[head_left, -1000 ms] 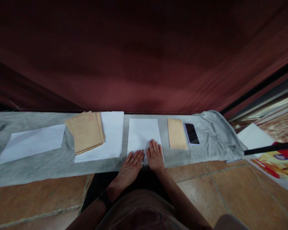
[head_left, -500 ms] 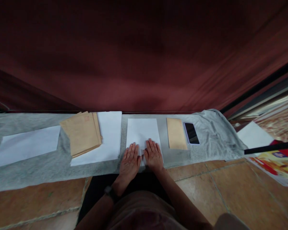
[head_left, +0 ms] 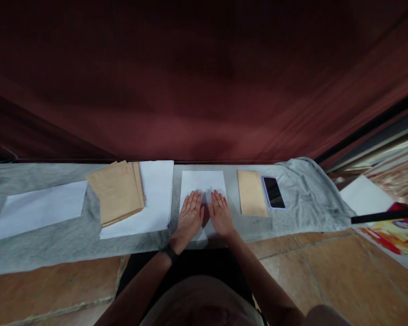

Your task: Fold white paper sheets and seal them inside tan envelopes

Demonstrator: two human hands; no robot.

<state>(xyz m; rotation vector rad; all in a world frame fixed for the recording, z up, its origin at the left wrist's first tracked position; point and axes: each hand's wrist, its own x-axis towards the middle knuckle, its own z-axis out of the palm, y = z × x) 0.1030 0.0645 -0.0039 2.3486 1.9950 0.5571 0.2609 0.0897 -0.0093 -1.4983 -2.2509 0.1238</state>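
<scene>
Envelope pile (head_left: 119, 194) on paper stack (head_left: 158, 197), left of middle sheet (head_left: 202, 179); single envelope (head_left: 252, 193), then phone (head_left: 274, 192), right.

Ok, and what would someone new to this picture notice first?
Probably the bare left hand and bare right hand, palms down side by side on a white rectangular paper sheet at the centre. Next, likely the dark red surface filling the upper half, then the overlapping brown paper envelopes on white paper to the left. On the right, a black-screened phone with a pale purple edge lies on the grey cloth.
</scene>
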